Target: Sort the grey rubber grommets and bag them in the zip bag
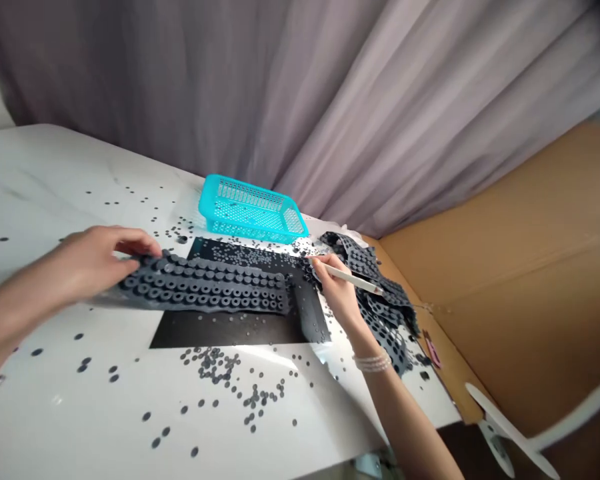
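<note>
My left hand pinches the left end of a dark grey rubber sheet moulded with rows of round, ring-shaped pieces. The sheet stretches to the right over a black mat on the white table. Held between the fingers of my right hand is a slim white pen-like tool; its working tip is too small to make out. That hand is near the mat's right side, just beyond the sheet's right end. Small grey discs lie loose on the mat and the table in front of it.
A turquoise perforated basket stands behind the mat. To the right, punched grey rubber sheets are heaped against a cardboard wall, with a pink tool nearby. A grey curtain hangs along the table's back edge.
</note>
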Motion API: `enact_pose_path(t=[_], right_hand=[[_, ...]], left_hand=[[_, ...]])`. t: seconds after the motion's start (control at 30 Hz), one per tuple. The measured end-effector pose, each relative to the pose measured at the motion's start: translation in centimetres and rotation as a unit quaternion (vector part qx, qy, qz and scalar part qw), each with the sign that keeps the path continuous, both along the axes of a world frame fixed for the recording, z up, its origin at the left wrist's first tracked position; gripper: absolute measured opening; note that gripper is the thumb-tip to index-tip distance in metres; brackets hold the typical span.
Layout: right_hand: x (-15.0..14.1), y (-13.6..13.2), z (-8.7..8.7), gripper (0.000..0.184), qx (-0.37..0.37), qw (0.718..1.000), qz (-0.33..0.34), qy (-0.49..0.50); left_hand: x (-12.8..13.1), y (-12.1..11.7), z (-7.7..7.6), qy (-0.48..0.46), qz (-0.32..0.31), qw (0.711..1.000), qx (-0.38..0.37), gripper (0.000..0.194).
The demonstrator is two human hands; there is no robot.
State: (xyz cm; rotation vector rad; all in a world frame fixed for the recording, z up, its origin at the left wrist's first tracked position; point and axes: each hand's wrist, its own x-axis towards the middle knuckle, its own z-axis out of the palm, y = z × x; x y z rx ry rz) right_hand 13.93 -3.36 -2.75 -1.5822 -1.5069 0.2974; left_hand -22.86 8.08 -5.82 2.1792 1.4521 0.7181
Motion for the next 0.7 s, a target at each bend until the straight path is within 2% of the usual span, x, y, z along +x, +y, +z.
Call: enact_pose_path(t=[0.07, 0.13, 0.23, 0.33, 0.4, 0.47, 0.53, 0.7], right_hand=[[0.0, -0.1, -0.3, 0.024, -0.014, 1.0, 0.025, -0.004], [-0.2, -0.2, -0.7, 0.02, -0.028, 0.998, 0.059, -0.014], [-0.7, -0.6, -1.4, 0.012, -0.04, 0.992, 0.114, -0.035], [-0.9, -1.1, -2.2, 0.01, -0.042, 0.984, 0.155, -0.072], [-0.8, -1.3, -2.7, 0.011, -0.048, 0.98, 0.165, -0.097], [-0.6, -1.4, -3.1, 0.011, -0.055, 0.978, 0.167, -0.112], [-0.5, -1.3, -3.4, 0.012, -0.058, 0.975, 0.171, -0.128], [-0.5, -1.1, -3.7, 0.011, -0.05, 0.968, 0.176, -0.169]], left_hand=[[-0.6, 0.5, 0.0, 0.079, 0.057, 0.995, 0.029, 0.035], [0.3, 0.2, 0.3, 0.125, 0.078, 0.986, 0.076, 0.034], [4.1, -1.8, 0.7, 0.105, 0.011, 0.987, 0.117, 0.034], [9.4, -5.0, 0.9, 0.103, -0.167, 0.975, 0.102, 0.036], [12.7, -7.1, 0.7, 0.137, -0.222, 0.954, 0.149, 0.036], [15.2, -8.9, 0.4, 0.157, -0.241, 0.942, 0.173, 0.036], [16.6, -9.9, 0.0, 0.166, -0.234, 0.941, 0.179, 0.036], [16.7, -10.5, -1.3, 0.185, -0.224, 0.936, 0.197, 0.041]])
